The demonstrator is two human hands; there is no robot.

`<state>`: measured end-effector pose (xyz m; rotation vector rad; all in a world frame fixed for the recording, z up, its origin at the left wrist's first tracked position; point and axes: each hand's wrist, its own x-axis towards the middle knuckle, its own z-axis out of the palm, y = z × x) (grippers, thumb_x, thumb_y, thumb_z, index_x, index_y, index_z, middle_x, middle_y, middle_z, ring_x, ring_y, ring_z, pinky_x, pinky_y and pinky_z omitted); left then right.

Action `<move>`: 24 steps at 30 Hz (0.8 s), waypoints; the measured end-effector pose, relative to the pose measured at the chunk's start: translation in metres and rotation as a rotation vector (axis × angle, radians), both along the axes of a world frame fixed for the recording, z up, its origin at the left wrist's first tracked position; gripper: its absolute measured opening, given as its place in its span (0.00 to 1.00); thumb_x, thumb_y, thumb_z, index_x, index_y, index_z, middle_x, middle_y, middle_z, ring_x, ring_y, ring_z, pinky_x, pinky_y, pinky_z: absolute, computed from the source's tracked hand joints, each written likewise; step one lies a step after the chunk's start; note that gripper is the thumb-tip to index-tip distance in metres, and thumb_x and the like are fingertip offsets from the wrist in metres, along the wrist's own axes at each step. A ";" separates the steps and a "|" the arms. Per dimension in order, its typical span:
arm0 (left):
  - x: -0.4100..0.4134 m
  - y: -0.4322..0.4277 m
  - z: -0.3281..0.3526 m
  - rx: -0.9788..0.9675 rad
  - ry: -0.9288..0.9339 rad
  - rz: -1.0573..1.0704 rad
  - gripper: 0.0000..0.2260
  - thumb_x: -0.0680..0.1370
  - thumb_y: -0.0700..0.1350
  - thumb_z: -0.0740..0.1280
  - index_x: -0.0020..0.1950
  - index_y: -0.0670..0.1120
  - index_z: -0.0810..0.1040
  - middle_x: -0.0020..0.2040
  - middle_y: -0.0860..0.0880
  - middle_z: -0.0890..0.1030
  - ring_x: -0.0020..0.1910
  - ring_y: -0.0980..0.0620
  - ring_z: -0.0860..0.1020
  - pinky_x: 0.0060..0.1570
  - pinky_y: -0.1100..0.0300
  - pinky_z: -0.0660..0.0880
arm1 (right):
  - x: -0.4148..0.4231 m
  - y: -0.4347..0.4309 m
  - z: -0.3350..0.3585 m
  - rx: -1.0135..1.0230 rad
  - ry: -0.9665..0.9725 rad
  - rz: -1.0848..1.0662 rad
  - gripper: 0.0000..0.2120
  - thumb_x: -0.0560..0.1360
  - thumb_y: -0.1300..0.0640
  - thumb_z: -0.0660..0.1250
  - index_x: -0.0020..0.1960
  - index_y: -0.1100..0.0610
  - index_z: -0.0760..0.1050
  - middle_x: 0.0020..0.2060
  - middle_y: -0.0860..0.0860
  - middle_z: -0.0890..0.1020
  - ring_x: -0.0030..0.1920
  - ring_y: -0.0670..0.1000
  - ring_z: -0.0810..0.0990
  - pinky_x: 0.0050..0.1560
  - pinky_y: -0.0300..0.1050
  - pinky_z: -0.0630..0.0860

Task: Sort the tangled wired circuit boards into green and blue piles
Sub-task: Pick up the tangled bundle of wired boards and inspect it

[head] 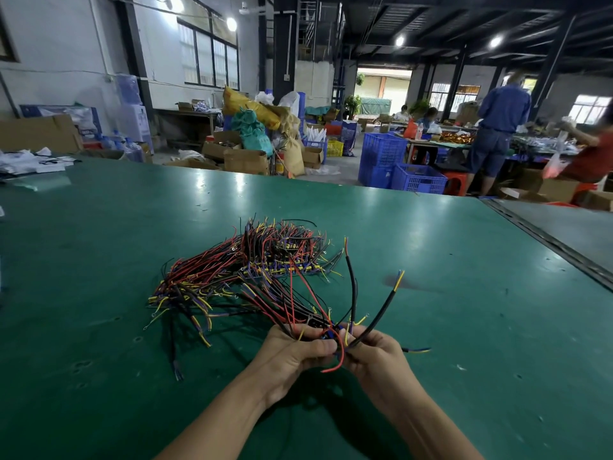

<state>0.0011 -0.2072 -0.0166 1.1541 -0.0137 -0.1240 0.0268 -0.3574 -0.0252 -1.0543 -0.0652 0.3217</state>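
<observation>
Both the left hand (295, 351) and right hand (371, 355) grip one wired board (328, 335) (colour mostly hidden), still tangled with the heap (245, 273); next it must be pulled free.

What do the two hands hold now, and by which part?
A wired circuit board, by its wires: the left hand pinches the red and black wires, the right hand the black sheathed cables. The board between them is mostly hidden.

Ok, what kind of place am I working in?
Most likely a factory or assembly workshop: a tangle of wired circuit boards on a green worktable, stacked blue plastic crates and cardboard boxes on the floor, other workers at benches behind.
</observation>
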 end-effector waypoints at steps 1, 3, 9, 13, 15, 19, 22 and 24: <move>0.001 0.000 -0.001 -0.002 -0.005 -0.007 0.05 0.62 0.34 0.75 0.36 0.40 0.86 0.39 0.44 0.85 0.36 0.52 0.84 0.35 0.62 0.78 | 0.000 0.000 -0.001 0.001 -0.003 0.001 0.07 0.65 0.65 0.69 0.41 0.65 0.80 0.38 0.61 0.82 0.36 0.51 0.81 0.41 0.42 0.80; 0.002 0.001 -0.002 -0.002 -0.008 0.001 0.07 0.62 0.33 0.75 0.38 0.39 0.85 0.41 0.42 0.85 0.37 0.51 0.84 0.36 0.62 0.79 | 0.001 0.000 -0.001 -0.015 -0.036 -0.015 0.05 0.64 0.64 0.70 0.40 0.63 0.81 0.37 0.60 0.83 0.36 0.51 0.81 0.40 0.41 0.80; -0.003 -0.008 -0.002 0.325 -0.103 0.044 0.15 0.72 0.49 0.73 0.42 0.37 0.78 0.30 0.43 0.75 0.26 0.49 0.73 0.27 0.61 0.72 | 0.004 -0.002 -0.004 -0.134 -0.248 -0.096 0.06 0.64 0.60 0.73 0.41 0.60 0.82 0.37 0.56 0.83 0.39 0.50 0.82 0.41 0.39 0.79; -0.009 -0.015 0.000 0.389 -0.183 0.021 0.19 0.75 0.57 0.68 0.40 0.40 0.76 0.25 0.47 0.68 0.21 0.52 0.65 0.22 0.65 0.61 | 0.002 -0.006 -0.003 -0.269 -0.312 -0.090 0.07 0.68 0.68 0.73 0.34 0.59 0.80 0.34 0.57 0.80 0.37 0.52 0.76 0.41 0.45 0.74; -0.009 -0.014 0.002 0.392 -0.183 0.035 0.17 0.73 0.60 0.67 0.36 0.46 0.78 0.24 0.48 0.69 0.21 0.53 0.65 0.22 0.65 0.61 | -0.001 -0.006 -0.002 -0.389 -0.352 -0.080 0.12 0.74 0.68 0.68 0.33 0.58 0.78 0.29 0.53 0.76 0.30 0.49 0.72 0.33 0.41 0.70; -0.008 -0.012 0.002 0.389 -0.192 -0.004 0.19 0.75 0.58 0.69 0.35 0.44 0.73 0.25 0.47 0.66 0.21 0.53 0.64 0.22 0.66 0.60 | -0.009 -0.003 0.000 -0.458 -0.308 0.018 0.15 0.82 0.54 0.60 0.37 0.56 0.70 0.23 0.48 0.69 0.23 0.46 0.64 0.23 0.37 0.61; -0.010 -0.015 0.002 0.376 -0.158 -0.016 0.18 0.70 0.60 0.70 0.32 0.47 0.74 0.23 0.50 0.67 0.19 0.55 0.63 0.21 0.67 0.59 | -0.010 0.001 -0.003 -0.496 -0.355 -0.044 0.15 0.81 0.52 0.62 0.37 0.54 0.73 0.25 0.45 0.70 0.26 0.44 0.65 0.25 0.35 0.62; -0.011 -0.017 0.001 0.383 -0.143 -0.003 0.18 0.68 0.61 0.71 0.34 0.47 0.77 0.22 0.50 0.68 0.19 0.55 0.63 0.21 0.67 0.59 | -0.011 0.005 -0.005 -0.494 -0.410 -0.079 0.14 0.82 0.53 0.60 0.39 0.56 0.75 0.27 0.49 0.76 0.30 0.49 0.72 0.31 0.40 0.69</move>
